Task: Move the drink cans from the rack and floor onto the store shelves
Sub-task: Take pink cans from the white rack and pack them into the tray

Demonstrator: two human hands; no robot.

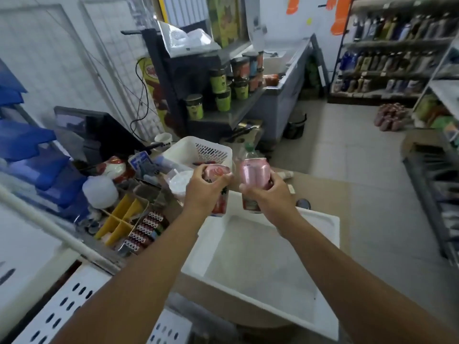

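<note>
Step in hand is carry: both hands are loaded and nothing is placed yet. Left hand [206,188] has its grip wrapped round a red-pink can [215,170], tilted with the top toward the upper left. More red-and-white label shows under the palm; can't tell if that's the same can or a second one. Right hand [269,197] has its grip closed on a pink can [254,173], roughly upright, fingers round the lower half. Both cans sit mid-frame, near each other but not touching, above the far edge of a white foam box [325,220] that looks empty. Cluttered counter [139,189] and white basket [198,145] are to the left, just beyond the left hand. Stocked shelves [397,43] are upper right, well apart from the hands, and a nearer shelf [444,90] runs along the right edge. A wrapped pack of cans [391,117] sits on the floor near both, so there's plenty left to do. Next move as I read it: turn right, walk to a shelf, find a free slot, set the cans down upright one at a time. With both hands full, one can must land first. Frame is blurred and I can't make out free shelf slots.
</note>
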